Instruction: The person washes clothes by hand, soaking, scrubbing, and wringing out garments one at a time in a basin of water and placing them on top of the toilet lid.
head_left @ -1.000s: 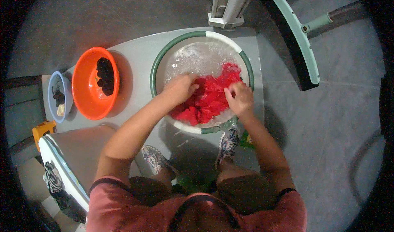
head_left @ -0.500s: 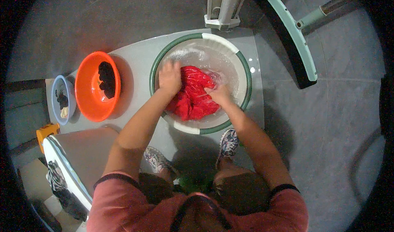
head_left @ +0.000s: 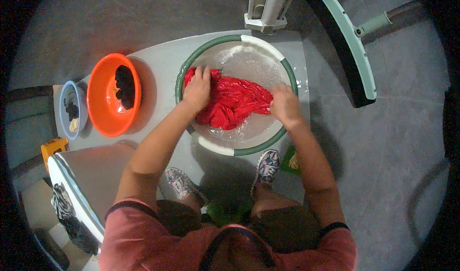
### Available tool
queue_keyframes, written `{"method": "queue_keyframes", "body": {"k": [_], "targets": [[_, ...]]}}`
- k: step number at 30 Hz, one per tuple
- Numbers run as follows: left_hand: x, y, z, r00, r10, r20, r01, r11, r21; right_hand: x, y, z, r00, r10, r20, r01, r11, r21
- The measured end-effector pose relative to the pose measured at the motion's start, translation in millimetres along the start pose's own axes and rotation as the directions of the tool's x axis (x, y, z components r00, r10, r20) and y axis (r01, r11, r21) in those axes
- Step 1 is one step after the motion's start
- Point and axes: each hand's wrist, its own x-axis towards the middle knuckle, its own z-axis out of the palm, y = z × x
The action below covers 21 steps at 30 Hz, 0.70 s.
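Observation:
A soaked red cloth garment (head_left: 235, 97) is spread sideways in a round basin with a green and white rim (head_left: 291, 79), which holds cloudy, foamy water. My left hand (head_left: 197, 88) is at the garment's left end, close to the rim, its fingers curled over the fabric. At the opposite end, my right hand (head_left: 286, 107) is closed around a bunch of the same cloth near the right rim. The cloth stretches between both hands, partly in the water; its exact kind cannot be made out.
Left of the basin stand an orange bowl (head_left: 101, 115) and a small blue bowl (head_left: 83, 109), each with dark cloth inside. A bin-like container (head_left: 103, 175) with cloths on its edge is nearer. A squeegee (head_left: 352, 50) lies to the right; a grey-white post (head_left: 269, 10) stands beyond.
My right hand has moved right, drawing the red garment out toward the rim. My left hand has come down onto the cloth's left end. The garment is now wider.

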Motion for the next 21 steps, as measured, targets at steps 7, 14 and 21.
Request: {"method": "queue_keyframes", "body": {"k": [7, 14, 21], "targets": [[40.3, 24.3, 2.6, 0.945, 0.186, 0.269, -0.176, 0.983, -0.059, 52.3, -35.4, 72.1, 0.998, 0.019, -0.064, 0.008, 0.922, 0.387], [18.3, -11.1, -53.4, 0.804, 0.018, 0.594, 0.136, 0.967, -0.214, 15.9, 15.9, -17.5, 0.987, 0.154, 0.036, -0.103, 0.451, 0.887], [-12.6, -46.6, -168.2, 0.919, 0.012, 0.395, 0.241, 0.776, -0.584, -55.0, -80.9, -200.9, 0.77, 0.2, -0.606, 0.336, 0.68, 0.651]]}}
